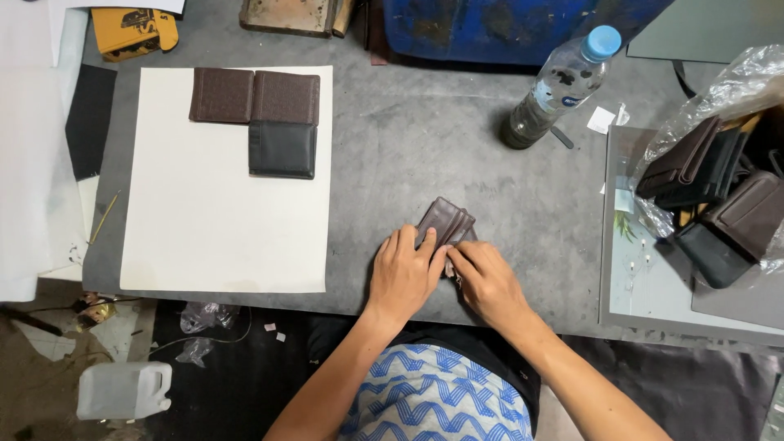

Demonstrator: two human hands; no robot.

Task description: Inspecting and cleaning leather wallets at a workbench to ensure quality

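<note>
Fingers (425, 245) of my left hand (403, 276) and right hand (483, 282) are clamped on a brown wallet (445, 222) near the tabletop's (408, 139) front edge.

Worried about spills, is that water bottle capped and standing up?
Capped and upright: the plastic bottle stands on the grey table with its blue cap on.

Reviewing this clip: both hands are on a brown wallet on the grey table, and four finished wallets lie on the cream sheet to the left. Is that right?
Not quite. The head view shows three wallets on the cream sheet, not four: two brown, one black. Both the left hand and right hand do rest on the brown wallet on the grey table.
</note>
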